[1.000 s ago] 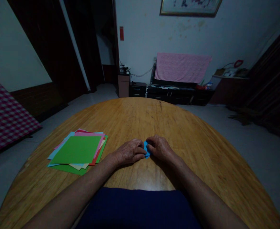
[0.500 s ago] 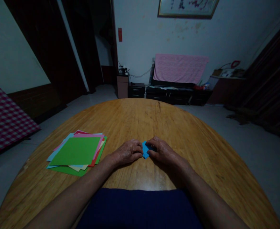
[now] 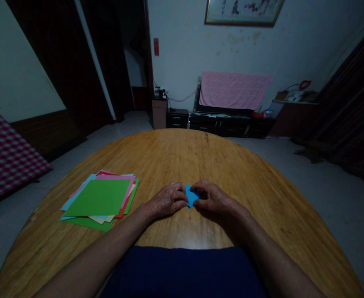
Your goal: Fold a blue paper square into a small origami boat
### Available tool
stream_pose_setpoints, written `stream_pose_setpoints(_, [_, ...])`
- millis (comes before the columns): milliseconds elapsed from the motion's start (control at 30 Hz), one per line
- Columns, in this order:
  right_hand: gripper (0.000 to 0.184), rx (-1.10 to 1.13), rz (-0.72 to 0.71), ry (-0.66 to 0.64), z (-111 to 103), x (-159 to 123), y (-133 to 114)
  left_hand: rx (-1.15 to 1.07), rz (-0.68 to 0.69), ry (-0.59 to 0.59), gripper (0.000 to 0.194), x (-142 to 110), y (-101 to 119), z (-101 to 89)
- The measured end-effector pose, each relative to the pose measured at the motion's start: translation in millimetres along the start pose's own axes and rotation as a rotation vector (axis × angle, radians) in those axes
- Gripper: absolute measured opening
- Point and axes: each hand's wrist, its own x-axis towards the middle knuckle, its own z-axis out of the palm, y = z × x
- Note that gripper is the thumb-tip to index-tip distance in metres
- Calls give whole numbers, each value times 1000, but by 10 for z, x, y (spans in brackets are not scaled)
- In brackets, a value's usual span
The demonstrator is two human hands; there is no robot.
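A small folded piece of blue paper (image 3: 191, 196) lies on the wooden table between my two hands. My left hand (image 3: 171, 198) has its fingers curled and its fingertips pressed on the paper's left edge. From the other side, the thumb and fingers of my right hand (image 3: 211, 196) close on the right part of the paper and hide some of it. The folds under my fingertips are too small to make out.
On the round table (image 3: 182, 153), a loose stack of coloured paper sheets (image 3: 96, 198) lies to the left, a green one on top. Beyond the table stand a low black cabinet (image 3: 231, 129) and something covered by a pink cloth (image 3: 234, 90). A checked cloth (image 3: 10, 155) hangs at far left.
My right thumb and fingers have shifted slightly to the right, and a little more of the blue paper shows. My left hand has moved very slightly right with the paper.
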Motion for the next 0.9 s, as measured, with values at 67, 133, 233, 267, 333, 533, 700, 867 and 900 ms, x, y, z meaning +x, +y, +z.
stream_pose_setpoints(67, [34,42,1,-32,-11,-15,23,11,5,5,17,-5,0,-3])
stream_pose_setpoints(133, [39,34,-32,-28,-12,-19,42,29,9,13,17,-11,-2,-9])
stream_pose_setpoints(233, [32,-23,-79,14,0,-10,39,48,5,26,17,-16,-6,-22])
stream_pose_setpoints(267, [29,-37,-81,21,4,-6,30,47,5,27,17,-16,-7,-27])
stream_pose_setpoints(333, [27,-53,-77,17,9,-1,5,37,6,25,17,-15,-9,-36])
stream_pose_setpoints(533, [25,-62,-109,-3,22,6,-34,40,4,17,19,-5,1,-57])
stream_pose_setpoints(700, [22,-45,-123,-10,13,4,-69,82,5,-10,20,-9,1,-62])
stream_pose_setpoints(867, [9,-17,-118,-28,1,-16,-110,101,39,-29,21,-21,-10,-73])
stream_pose_setpoints(900, [8,-14,-115,-15,18,-14,-108,102,46,-37,21,-22,-7,-77])
